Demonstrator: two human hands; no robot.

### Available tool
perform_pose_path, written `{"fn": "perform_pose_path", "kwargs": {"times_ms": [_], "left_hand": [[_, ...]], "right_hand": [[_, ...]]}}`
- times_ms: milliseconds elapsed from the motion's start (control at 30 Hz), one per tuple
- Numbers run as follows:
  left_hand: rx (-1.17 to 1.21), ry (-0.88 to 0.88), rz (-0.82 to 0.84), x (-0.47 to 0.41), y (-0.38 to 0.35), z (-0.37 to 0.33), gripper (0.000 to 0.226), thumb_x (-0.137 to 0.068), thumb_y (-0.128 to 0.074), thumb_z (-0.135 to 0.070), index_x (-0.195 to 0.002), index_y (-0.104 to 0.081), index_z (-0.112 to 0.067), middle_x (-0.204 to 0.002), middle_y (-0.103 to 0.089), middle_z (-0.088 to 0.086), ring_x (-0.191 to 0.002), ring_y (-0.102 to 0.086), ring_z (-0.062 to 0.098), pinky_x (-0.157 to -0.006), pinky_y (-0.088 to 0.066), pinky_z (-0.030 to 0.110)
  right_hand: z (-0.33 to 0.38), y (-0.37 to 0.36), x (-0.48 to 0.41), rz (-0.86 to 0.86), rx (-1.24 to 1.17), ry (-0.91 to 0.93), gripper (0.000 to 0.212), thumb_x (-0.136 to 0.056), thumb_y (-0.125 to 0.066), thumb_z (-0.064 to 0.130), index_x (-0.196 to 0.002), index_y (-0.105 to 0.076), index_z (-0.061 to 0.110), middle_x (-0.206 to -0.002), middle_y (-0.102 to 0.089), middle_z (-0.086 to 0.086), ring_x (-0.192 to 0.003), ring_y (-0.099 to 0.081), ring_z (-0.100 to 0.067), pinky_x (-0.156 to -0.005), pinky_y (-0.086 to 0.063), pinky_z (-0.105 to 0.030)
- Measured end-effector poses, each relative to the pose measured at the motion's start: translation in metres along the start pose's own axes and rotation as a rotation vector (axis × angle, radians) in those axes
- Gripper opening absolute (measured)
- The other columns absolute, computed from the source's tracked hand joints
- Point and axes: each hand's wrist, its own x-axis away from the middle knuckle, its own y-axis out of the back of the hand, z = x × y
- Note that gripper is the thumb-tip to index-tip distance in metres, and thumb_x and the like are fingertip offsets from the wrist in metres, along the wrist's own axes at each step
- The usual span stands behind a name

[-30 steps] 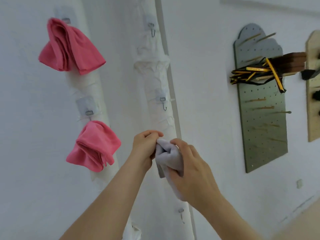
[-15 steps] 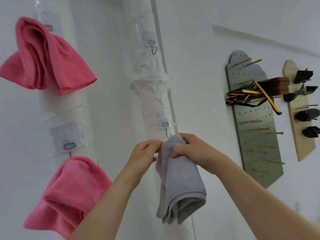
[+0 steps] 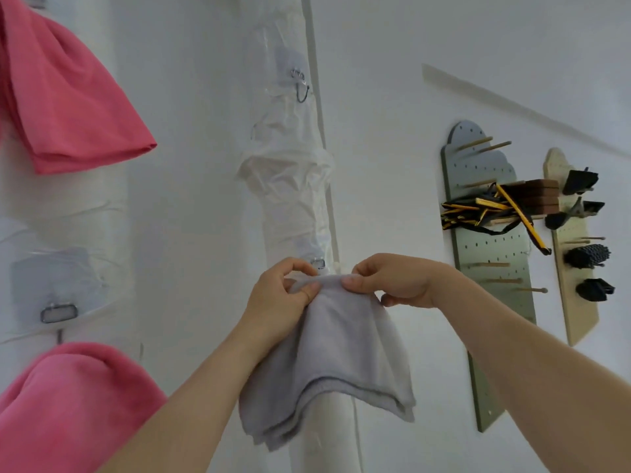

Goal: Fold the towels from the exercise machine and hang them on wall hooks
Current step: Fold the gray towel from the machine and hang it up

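Observation:
A folded grey towel (image 3: 334, 363) hangs down in front of a white wrapped pipe (image 3: 290, 206). My left hand (image 3: 280, 298) pinches its top left corner. My right hand (image 3: 392, 281) pinches the top right part, thumb on the cloth. The towel's top edge sits right below a small metal hook (image 3: 318, 262) on the pipe; the hook's tip is hidden behind my fingers. An empty hook (image 3: 301, 87) is higher up the same pipe. Two pink towels hang on the left pipe, one at the top (image 3: 61, 97) and one at the bottom (image 3: 68, 411).
A metal hook plate (image 3: 58, 312) sits above the lower pink towel. On the right wall hang a grey pegboard (image 3: 491, 295) with black and yellow straps (image 3: 485, 213) and a beige pegboard (image 3: 573, 268) holding black attachments.
The grey towel went from bunched in both hands to hanging spread open. Both hands lifted its top edge up to the hook on the pipe, and the view moved closer.

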Motion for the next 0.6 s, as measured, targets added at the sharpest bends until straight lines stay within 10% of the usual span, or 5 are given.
{"fn": "perform_pose_path", "kwargs": {"times_ms": [100, 233, 400, 600], "left_hand": [[-0.202, -0.138, -0.072, -0.011, 0.0, 0.005, 0.012, -0.084, -0.068, -0.025, -0.087, -0.062, -0.035, -0.071, -0.06, -0.011, -0.064, -0.051, 0.002, -0.061, -0.04, 0.011], [-0.547, -0.303, -0.12, -0.024, -0.001, 0.028, 0.005, -0.09, -0.058, -0.03, -0.092, -0.06, -0.035, -0.091, -0.058, -0.01, -0.083, -0.058, 0.013, -0.076, -0.049, 0.034], [-0.405, -0.297, -0.286, 0.003, -0.032, 0.058, 0.014, -0.093, -0.055, -0.029, -0.101, -0.067, -0.03, -0.1, -0.061, -0.012, -0.081, -0.058, 0.007, -0.071, -0.052, 0.029], [-0.284, -0.17, -0.399, 0.024, -0.058, 0.059, 0.019, -0.096, -0.052, -0.025, -0.109, -0.066, -0.029, -0.1, -0.06, -0.01, -0.079, -0.058, 0.01, -0.069, -0.05, 0.029]], "right_hand": [[0.0, 0.0, -0.02, -0.127, -0.071, 0.044, 0.03, -0.089, -0.066, 0.029, -0.068, -0.051, 0.013, -0.066, -0.044, -0.004, -0.057, -0.039, -0.014, -0.053, -0.034, -0.024], [-0.007, -0.014, -0.053, -0.374, -0.198, 0.099, 0.017, -0.086, -0.07, 0.018, -0.076, -0.059, 0.009, -0.068, -0.053, -0.012, -0.049, -0.043, -0.016, -0.049, -0.039, -0.027], [-0.042, -0.046, -0.054, -0.33, -0.453, 0.008, 0.019, -0.087, -0.07, 0.023, -0.083, -0.06, 0.008, -0.067, -0.056, -0.01, -0.053, -0.047, -0.016, -0.046, -0.041, -0.021], [-0.06, -0.058, -0.048, -0.494, -0.202, -0.035, 0.008, -0.091, -0.055, 0.001, -0.09, -0.051, 0.008, -0.065, -0.049, -0.003, -0.06, -0.044, -0.014, -0.045, -0.036, -0.013]]}}
